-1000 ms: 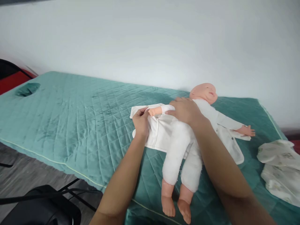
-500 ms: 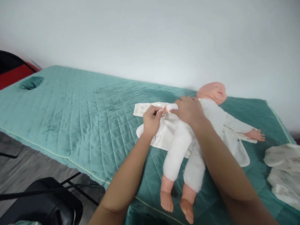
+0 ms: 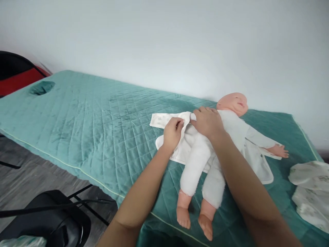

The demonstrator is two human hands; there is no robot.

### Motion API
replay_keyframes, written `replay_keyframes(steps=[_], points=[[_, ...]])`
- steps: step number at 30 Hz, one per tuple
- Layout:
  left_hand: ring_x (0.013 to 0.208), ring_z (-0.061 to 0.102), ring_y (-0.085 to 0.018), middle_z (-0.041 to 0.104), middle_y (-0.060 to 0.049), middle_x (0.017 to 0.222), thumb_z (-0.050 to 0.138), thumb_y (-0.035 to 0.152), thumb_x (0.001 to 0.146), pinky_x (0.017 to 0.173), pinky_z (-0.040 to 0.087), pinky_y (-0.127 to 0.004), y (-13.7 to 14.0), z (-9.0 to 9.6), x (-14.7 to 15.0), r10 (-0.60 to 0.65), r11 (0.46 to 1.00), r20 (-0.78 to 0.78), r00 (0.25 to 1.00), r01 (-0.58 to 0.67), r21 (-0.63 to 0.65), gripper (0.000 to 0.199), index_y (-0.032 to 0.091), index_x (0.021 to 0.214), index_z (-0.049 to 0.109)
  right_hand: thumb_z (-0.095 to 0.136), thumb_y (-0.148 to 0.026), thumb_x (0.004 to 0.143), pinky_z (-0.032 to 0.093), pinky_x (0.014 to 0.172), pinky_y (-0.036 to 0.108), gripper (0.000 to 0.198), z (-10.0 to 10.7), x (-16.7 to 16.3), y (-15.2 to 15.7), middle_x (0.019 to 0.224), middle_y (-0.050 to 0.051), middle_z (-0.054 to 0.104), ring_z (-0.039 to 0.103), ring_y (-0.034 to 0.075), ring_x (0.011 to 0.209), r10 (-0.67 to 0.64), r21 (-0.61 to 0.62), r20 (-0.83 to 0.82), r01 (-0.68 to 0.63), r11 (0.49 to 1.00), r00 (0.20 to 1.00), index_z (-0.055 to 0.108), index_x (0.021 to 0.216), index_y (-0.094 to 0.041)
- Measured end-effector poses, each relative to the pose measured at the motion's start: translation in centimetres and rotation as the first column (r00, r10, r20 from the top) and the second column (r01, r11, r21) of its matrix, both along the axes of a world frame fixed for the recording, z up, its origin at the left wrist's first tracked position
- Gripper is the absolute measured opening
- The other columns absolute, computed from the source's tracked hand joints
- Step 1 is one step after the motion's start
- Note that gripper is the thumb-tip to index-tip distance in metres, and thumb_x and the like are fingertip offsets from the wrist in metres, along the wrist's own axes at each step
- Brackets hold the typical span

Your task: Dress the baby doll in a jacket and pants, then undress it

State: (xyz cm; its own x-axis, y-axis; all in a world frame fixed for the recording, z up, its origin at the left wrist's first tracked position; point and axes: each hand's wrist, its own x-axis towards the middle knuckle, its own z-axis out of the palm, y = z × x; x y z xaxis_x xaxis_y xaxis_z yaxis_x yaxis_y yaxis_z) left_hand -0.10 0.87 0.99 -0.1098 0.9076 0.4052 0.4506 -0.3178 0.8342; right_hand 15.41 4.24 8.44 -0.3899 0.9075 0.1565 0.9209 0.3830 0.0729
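A baby doll (image 3: pixel 196 157) with a white cloth body lies on its back on the green quilted bed cover (image 3: pixel 102 127), its head toward the wall. Beneath its body spreads a white printed baby shirt (image 3: pixel 177 151). My left hand (image 3: pixel 174 133) pinches the edge of the shirt near its left-hand sleeve (image 3: pixel 160 119). The doll's arm on that side enters the sleeve opening, and its hand is hidden in the cloth. My right hand (image 3: pixel 209 121) grips that arm near the shoulder. On the other side the doll's hand (image 3: pixel 279 151) lies bare over the second sleeve.
Folded printed baby clothes (image 3: pixel 311 192) lie at the bed's right edge. A black chair (image 3: pixel 48 219) stands by the near left side. The bed has a face hole (image 3: pixel 42 88) at its far left end, near a red and black chair (image 3: pixel 20 77).
My left hand has moved slightly right, drawing the sleeve opening over the doll's hand, which showed before. My right hand stays on the doll's arm.
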Motion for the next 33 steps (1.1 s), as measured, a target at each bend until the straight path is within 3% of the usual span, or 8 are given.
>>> replay_keyframes(steps=[6, 10, 14, 16, 20, 28, 30, 33], points=[[0.099, 0.061, -0.023, 0.066, -0.009, 0.101, 0.054, 0.031, 0.097, 0.087, 0.046, -0.033, -0.1, -0.6, -0.1, 0.126, 0.991, -0.288, 0.949, -0.131, 0.001, 0.017, 0.020, 0.103, 0.065, 0.047, -0.033, 0.098, 0.040, 0.094, 0.043, 0.036, 0.1, 1.1, -1.4, 0.118, 0.016, 0.068, 0.058, 0.031, 0.111, -0.055, 0.084, -0.148, 0.068, 0.994, 0.988, 0.066, 0.121, -0.014], [0.105, 0.060, -0.027, 0.066, -0.012, 0.110, 0.057, 0.036, 0.096, 0.091, 0.043, -0.037, -0.2, -0.5, 0.4, 0.199, 0.972, -0.435, 0.878, -0.233, -0.025, 0.024, 0.018, 0.110, 0.064, 0.047, -0.036, 0.096, 0.041, 0.101, 0.045, 0.037, -0.4, 5.2, -2.9, 0.123, 0.013, 0.066, 0.055, 0.030, 0.117, -0.051, 0.180, -0.351, 0.120, 0.976, 0.935, 0.067, 0.121, -0.017], [0.102, 0.062, -0.027, 0.069, -0.013, 0.108, 0.057, 0.039, 0.096, 0.090, 0.041, -0.038, -0.1, -0.4, 0.6, 0.211, 0.957, -0.480, 0.851, -0.280, -0.077, 0.027, 0.018, 0.111, 0.062, 0.046, -0.042, 0.094, 0.041, 0.103, 0.049, 0.047, -2.2, 11.1, -4.6, 0.114, 0.018, 0.062, 0.053, 0.032, 0.115, -0.188, 0.298, -0.518, 0.382, 0.875, 0.834, 0.064, 0.127, -0.014], [0.102, 0.063, -0.027, 0.071, -0.011, 0.106, 0.057, 0.040, 0.096, 0.090, 0.040, -0.038, 0.0, -0.4, 0.6, 0.208, 0.955, -0.473, 0.856, -0.282, -0.089, 0.025, 0.019, 0.109, 0.062, 0.042, -0.044, 0.096, 0.045, 0.095, 0.046, 0.051, -3.3, 13.1, -5.4, 0.106, 0.017, 0.063, 0.056, 0.031, 0.106, -0.295, 0.203, -0.575, 0.482, 0.853, 0.763, 0.061, 0.132, -0.013], [0.100, 0.065, -0.027, 0.072, -0.010, 0.101, 0.060, 0.039, 0.094, 0.090, 0.040, -0.038, 0.2, -0.6, 0.6, 0.213, 0.950, -0.451, 0.867, -0.291, -0.110, 0.023, 0.020, 0.105, 0.063, 0.031, -0.048, 0.099, 0.045, 0.085, 0.041, 0.054, -4.5, 13.9, -6.7, 0.105, 0.016, 0.069, 0.061, 0.030, 0.099, -0.414, 0.011, -0.569, 0.510, 0.860, 0.710, 0.062, 0.131, -0.017], [0.096, 0.067, -0.030, 0.073, -0.011, 0.093, 0.065, 0.042, 0.089, 0.089, 0.042, -0.039, 0.1, -0.2, 0.5, 0.236, 0.926, -0.427, 0.873, -0.335, -0.173, 0.039, 0.017, 0.119, 0.063, 0.031, -0.054, 0.099, 0.044, 0.082, 0.046, 0.060, -3.2, 13.1, -7.5, 0.103, 0.021, 0.072, 0.066, 0.036, 0.093, -0.598, -0.127, -0.509, 0.633, 0.763, 0.619, 0.064, 0.131, -0.016], [0.094, 0.067, -0.029, 0.074, -0.011, 0.091, 0.065, 0.042, 0.089, 0.089, 0.043, -0.039, 0.1, 0.0, 0.5, 0.233, 0.926, -0.423, 0.875, -0.333, -0.179, 0.031, 0.018, 0.109, 0.067, 0.034, -0.057, 0.098, 0.045, 0.082, 0.046, 0.060, -3.6, 13.2, -7.8, 0.103, 0.019, 0.073, 0.066, 0.034, 0.092, -0.607, -0.174, -0.564, 0.639, 0.749, 0.559, 0.064, 0.134, -0.019], [0.090, 0.067, -0.028, 0.074, -0.009, 0.086, 0.065, 0.040, 0.089, 0.088, 0.044, -0.039, 0.0, 0.0, 0.4, 0.205, 0.936, -0.408, 0.889, -0.300, -0.184, 0.020, 0.021, 0.084, 0.069, 0.044, -0.062, 0.093, 0.048, 0.077, 0.042, 0.066, -4.7, 13.1, -8.1, 0.102, 0.014, 0.073, 0.065, 0.028, 0.086, -0.544, -0.254, -0.732, 0.577, 0.776, 0.409, 0.058, 0.141, -0.020]])
